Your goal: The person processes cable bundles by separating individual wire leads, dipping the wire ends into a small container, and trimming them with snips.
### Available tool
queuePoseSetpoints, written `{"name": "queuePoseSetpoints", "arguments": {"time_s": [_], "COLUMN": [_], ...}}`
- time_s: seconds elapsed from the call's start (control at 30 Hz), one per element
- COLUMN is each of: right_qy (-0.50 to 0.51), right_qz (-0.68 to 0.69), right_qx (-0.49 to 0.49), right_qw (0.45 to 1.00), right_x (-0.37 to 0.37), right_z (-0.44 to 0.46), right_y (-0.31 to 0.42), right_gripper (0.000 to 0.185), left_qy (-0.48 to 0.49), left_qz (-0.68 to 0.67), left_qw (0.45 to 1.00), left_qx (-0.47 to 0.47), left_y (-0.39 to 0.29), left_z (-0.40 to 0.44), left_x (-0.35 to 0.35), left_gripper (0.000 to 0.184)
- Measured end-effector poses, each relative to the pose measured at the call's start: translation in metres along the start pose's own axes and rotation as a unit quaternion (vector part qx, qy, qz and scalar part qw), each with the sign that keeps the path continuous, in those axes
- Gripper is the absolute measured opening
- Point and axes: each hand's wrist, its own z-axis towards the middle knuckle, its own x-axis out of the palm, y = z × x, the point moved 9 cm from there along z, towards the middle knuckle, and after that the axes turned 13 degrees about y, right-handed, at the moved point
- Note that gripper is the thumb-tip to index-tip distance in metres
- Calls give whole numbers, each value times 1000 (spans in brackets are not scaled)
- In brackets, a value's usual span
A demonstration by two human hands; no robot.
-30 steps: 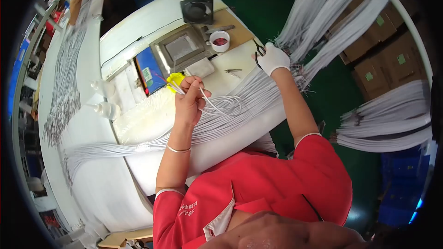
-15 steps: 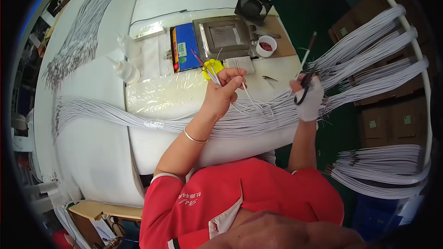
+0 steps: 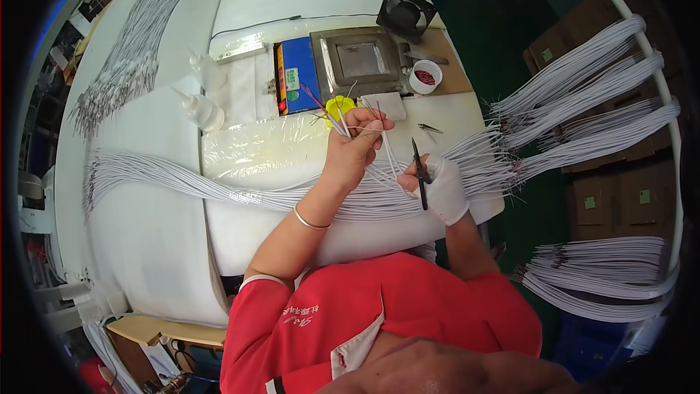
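My left hand (image 3: 350,153) is closed around a few white cables (image 3: 389,150), whose stripped ends stick up past the fingertips. My right hand (image 3: 446,188), in a white covering with bare fingertips, grips black-handled scissors (image 3: 421,174) close to the table edge. The blades point away from me, and it is unclear whether they are apart. Beneath both hands a long bundle of white cables (image 3: 292,201) runs across the table. Just beyond my left hand sits a small yellow dish (image 3: 340,107).
Behind are a solder pot-like metal plate unit (image 3: 361,58) with a blue casing, a black fan (image 3: 406,13) and a white cup (image 3: 424,76) of red bits. Squeeze bottles (image 3: 203,111) stand left. More cable bundles (image 3: 583,80) hang over a white rail (image 3: 665,87) at right.
My right hand has come left and toward me with the scissors, nearer my left hand. The dark-and-white stick-like shape above it is gone from view. My left hand stays nearly in place.
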Motion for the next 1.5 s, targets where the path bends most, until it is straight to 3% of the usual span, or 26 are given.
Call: {"name": "queuePoseSetpoints", "arguments": {"time_s": [0.13, 0.2, 0.37, 0.53, 0.6, 0.77, 1.43, 1.5], "right_qy": [48, 47, 46, 55, 7, -17, -24, -31], "right_qz": [26, 103, 155, 150, 107, 34, 36, 39], "right_qx": [-1, 7, 23, 25, -11, -21, 9, -5], "right_qw": [998, 994, 987, 987, 994, 999, 999, 999], "right_x": [4, 3, 2, 5, -1, 2, 2, 1], "right_z": [1, 0, -4, -4, -1, 5, 7, 8], "right_y": [-7, -12, -12, -14, 0, 15, 9, 10], "right_gripper": [19, 18, 17, 17, 17, 16, 12, 13], "left_qy": [51, 83, 79, 80, 52, 46, 43, 49], "left_qz": [-56, -74, -75, 24, 62, 72, 110, 67], "left_qw": [997, 992, 991, 996, 997, 996, 993, 996], "left_qx": [-33, -53, -75, -13, 4, 15, -18, -26], "left_y": [4, 7, 6, -4, -6, -5, -7, -6], "left_z": [-2, -2, -4, -1, -2, -2, -4, -4], "left_x": [2, 7, 12, 9, 4, 5, 5, 8], "left_gripper": [12, 14, 13, 11, 10, 12, 15, 16]}}
